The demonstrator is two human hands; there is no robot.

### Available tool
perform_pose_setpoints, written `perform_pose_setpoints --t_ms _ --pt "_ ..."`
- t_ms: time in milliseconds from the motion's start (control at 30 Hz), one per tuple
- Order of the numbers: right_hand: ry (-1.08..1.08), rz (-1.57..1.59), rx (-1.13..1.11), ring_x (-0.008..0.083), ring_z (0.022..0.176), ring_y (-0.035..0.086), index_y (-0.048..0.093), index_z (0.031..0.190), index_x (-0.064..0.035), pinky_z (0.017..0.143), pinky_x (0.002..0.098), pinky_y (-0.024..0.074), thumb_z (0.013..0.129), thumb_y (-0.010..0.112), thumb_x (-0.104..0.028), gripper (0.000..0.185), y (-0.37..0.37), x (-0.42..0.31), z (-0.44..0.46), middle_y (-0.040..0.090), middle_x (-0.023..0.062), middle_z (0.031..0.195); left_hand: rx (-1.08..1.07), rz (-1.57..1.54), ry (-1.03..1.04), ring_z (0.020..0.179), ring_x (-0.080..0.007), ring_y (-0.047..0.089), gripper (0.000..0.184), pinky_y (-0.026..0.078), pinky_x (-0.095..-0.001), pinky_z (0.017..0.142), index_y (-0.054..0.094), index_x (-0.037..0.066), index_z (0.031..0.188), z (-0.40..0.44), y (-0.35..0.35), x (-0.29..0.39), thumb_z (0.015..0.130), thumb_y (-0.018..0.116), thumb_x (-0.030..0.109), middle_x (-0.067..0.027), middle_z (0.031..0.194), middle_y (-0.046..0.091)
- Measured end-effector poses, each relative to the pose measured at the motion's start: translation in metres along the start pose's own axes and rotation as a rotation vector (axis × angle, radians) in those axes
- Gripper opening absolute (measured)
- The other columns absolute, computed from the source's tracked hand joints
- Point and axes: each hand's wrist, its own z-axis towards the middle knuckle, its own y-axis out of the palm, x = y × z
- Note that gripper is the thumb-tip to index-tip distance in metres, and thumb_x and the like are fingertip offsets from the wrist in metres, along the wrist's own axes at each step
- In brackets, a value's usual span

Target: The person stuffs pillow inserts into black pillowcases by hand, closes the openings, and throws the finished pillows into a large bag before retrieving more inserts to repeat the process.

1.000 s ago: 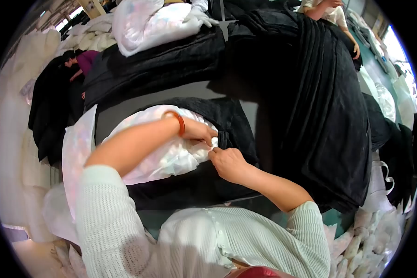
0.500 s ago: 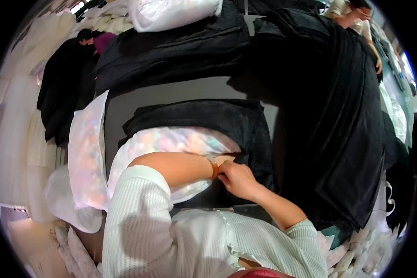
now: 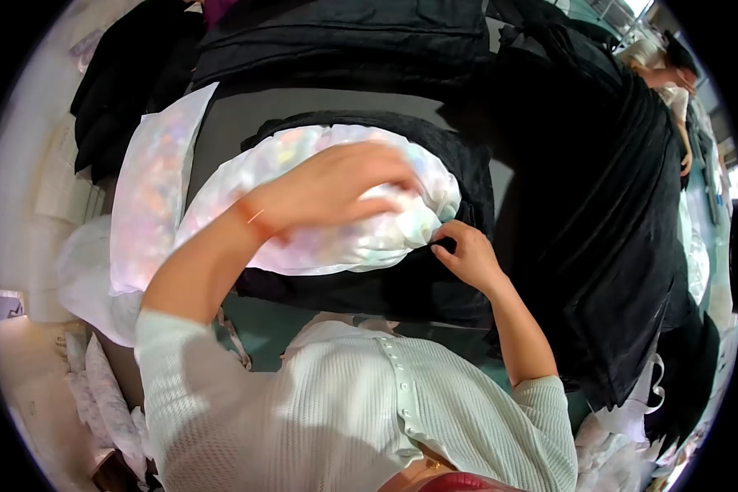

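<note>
A plump white cushion (image 3: 303, 250) with pastel patches showing through lies in front of me. Its right end sits in or on a black velvety cloth cover (image 3: 471, 189), which shows behind it and below it. Over the cushion's middle is my left hand (image 3: 336, 184), open and blurred, its thumb apart from the fingers; whether it touches the cushion I cannot tell. At the cushion's right end my right hand (image 3: 471, 254) pinches the edge of the black cover between thumb and fingers.
A flat white cushion (image 3: 152, 197) with similar patches lies to the left. Black cloth is stacked at the back (image 3: 344, 41) and heaped on the right (image 3: 574, 221). One person (image 3: 664, 70) stands at the far right; a purple sleeve (image 3: 217, 10) shows at the top left.
My left hand has come out from inside the black cover and moved up and left over the cushion. More of the cushion's right end shows. My right hand stays at the cover's edge.
</note>
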Motion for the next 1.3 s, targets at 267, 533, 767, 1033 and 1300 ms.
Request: perform_pose_setpoints --t_ms 267,533,767,1033,1300 --pt "0.016 -0.232 0.003 0.0334 0.083 0.063 0.061 0.090 -0.0025 0.070 0.0414 0.0497 0.078 0.069 -0.014 0.018 0.010 -0.036 0.001 0.061 0.0116 0.092 -0.128 0.128 -0.512 0.079 -0.0344 0.064 0.036 0.050 -0.0405 0.068 0.063 0.006 0.106 -0.155 0.046 0.028 0.078 0.073 0.026 -0.0170 0.081 0.066" --pt "0.111 -0.531 -0.046 0.0375 0.085 0.061 0.054 0.095 0.0011 0.072 0.0431 0.0490 0.076 0.076 -0.017 0.034 0.018 -0.075 0.028 0.058 0.0152 0.099 -0.154 0.086 -0.290 0.073 -0.0339 0.065 0.029 0.050 -0.0404 0.067 0.071 0.005 0.090 -0.088 0.003 -0.062 0.082 0.069 0.033 -0.0152 0.077 0.067" --pt "0.168 -0.250 0.228 0.0406 0.089 0.061 0.045 0.102 -0.0022 0.074 0.0435 0.0490 0.081 0.074 -0.019 0.039 0.038 -0.087 0.038 0.063 0.0197 0.091 -0.040 0.236 -0.333 0.071 -0.0347 0.065 0.033 0.052 -0.0422 0.067 0.067 0.000 0.072 -0.069 0.039 -0.102 0.080 0.071 0.032 -0.0176 0.070 0.065" --pt "-0.094 -0.731 0.284 0.0288 0.077 0.064 0.053 0.102 -0.0100 0.062 0.0382 0.0502 0.075 0.077 -0.021 0.038 0.052 -0.146 0.084 0.061 0.0055 0.098 0.802 0.076 -0.129 0.073 -0.0296 0.062 0.014 0.052 -0.0363 0.068 0.063 0.005 0.081 -0.124 0.073 -0.068 0.076 0.074 0.011 -0.0090 0.081 0.063" --pt "-0.076 -0.864 0.132 0.0269 0.073 0.067 0.056 0.087 -0.0087 0.062 0.0371 0.0503 0.076 0.073 -0.023 0.025 0.025 -0.150 0.119 0.067 0.0035 0.080 0.602 0.153 -0.249 0.094 -0.0305 0.060 0.028 0.047 -0.0415 0.089 0.064 0.002 0.104 -0.144 0.131 -0.096 0.078 0.071 0.010 -0.0129 0.104 0.062"
